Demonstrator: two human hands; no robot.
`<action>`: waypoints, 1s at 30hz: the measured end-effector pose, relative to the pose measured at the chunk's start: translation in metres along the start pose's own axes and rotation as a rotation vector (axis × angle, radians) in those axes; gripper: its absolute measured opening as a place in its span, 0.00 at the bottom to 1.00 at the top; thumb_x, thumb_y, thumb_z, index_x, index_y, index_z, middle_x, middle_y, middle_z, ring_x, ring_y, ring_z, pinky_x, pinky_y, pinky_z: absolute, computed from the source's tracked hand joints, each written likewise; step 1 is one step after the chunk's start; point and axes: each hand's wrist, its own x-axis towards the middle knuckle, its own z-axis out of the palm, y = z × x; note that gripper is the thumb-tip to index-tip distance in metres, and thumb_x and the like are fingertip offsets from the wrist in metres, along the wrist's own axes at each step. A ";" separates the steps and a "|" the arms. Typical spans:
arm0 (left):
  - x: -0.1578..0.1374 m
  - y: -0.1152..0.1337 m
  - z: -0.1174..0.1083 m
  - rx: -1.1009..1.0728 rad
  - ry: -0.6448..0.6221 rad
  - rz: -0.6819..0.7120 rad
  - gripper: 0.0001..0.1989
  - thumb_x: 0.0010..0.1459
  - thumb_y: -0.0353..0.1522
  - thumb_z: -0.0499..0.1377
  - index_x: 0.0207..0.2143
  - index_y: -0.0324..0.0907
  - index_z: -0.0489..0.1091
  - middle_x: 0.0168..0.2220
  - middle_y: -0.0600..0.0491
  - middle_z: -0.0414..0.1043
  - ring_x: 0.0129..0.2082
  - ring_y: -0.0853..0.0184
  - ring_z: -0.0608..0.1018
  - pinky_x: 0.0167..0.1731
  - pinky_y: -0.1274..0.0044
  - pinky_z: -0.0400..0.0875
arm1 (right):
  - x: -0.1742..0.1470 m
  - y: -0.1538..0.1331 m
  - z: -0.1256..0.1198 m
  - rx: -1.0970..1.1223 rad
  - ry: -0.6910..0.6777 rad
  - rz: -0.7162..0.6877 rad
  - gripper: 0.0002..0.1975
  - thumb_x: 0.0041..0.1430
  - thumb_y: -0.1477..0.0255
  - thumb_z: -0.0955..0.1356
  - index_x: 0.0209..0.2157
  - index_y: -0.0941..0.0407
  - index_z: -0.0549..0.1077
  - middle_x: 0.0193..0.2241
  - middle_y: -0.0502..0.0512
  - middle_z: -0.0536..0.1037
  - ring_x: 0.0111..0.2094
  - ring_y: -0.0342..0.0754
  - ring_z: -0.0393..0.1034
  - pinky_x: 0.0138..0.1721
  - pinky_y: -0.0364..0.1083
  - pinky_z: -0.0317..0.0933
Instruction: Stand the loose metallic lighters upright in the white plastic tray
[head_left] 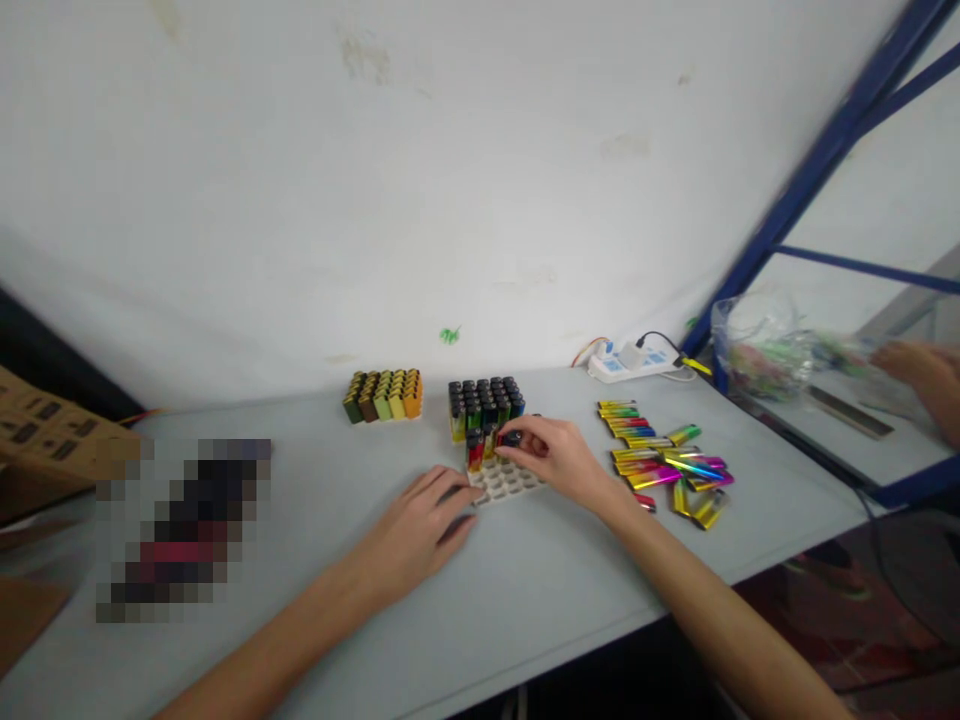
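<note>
Pinching a dark-topped lighter (511, 438) near its top with the right hand (553, 456) over the white tray (504, 484) at mid-frame, likely to leave its base free, and resting the left hand (429, 522), fingers loosely spread, at the tray's lower-left corner, apparently to steady it.

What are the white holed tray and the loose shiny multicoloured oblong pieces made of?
White holed tray: probably moulded plastic, matte; regular holes, dull surface. Foam possible.
Loose shiny multicoloured oblong pieces: glossy metal or foil-wrapped plastic, from the bright streaks; can't tell which.
</note>
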 end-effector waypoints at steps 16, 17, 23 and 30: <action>0.002 0.003 -0.002 0.001 -0.011 -0.004 0.14 0.66 0.27 0.62 0.54 0.44 0.72 0.48 0.48 0.75 0.51 0.57 0.76 0.54 0.63 0.76 | 0.000 -0.003 0.015 0.000 -0.067 -0.019 0.13 0.75 0.64 0.65 0.52 0.55 0.76 0.37 0.56 0.85 0.33 0.48 0.79 0.37 0.43 0.68; 0.002 0.002 -0.002 0.003 -0.012 -0.004 0.14 0.67 0.27 0.62 0.54 0.43 0.72 0.48 0.48 0.75 0.51 0.57 0.76 0.54 0.63 0.76 | 0.000 -0.002 0.016 -0.004 -0.071 -0.029 0.13 0.75 0.65 0.64 0.52 0.56 0.76 0.38 0.57 0.85 0.34 0.48 0.79 0.37 0.43 0.68; 0.001 0.001 -0.002 0.003 0.008 0.000 0.14 0.66 0.27 0.63 0.53 0.44 0.73 0.48 0.48 0.75 0.51 0.57 0.76 0.54 0.65 0.75 | 0.000 -0.002 0.017 -0.008 0.035 -0.045 0.16 0.72 0.61 0.68 0.54 0.55 0.75 0.32 0.51 0.83 0.28 0.44 0.75 0.33 0.41 0.67; -0.001 -0.008 0.002 0.039 0.055 -0.009 0.09 0.68 0.30 0.61 0.50 0.44 0.73 0.46 0.49 0.76 0.48 0.58 0.78 0.51 0.65 0.76 | -0.001 0.039 -0.051 -0.241 0.094 0.093 0.11 0.72 0.65 0.67 0.44 0.56 0.79 0.34 0.56 0.82 0.34 0.48 0.76 0.39 0.45 0.68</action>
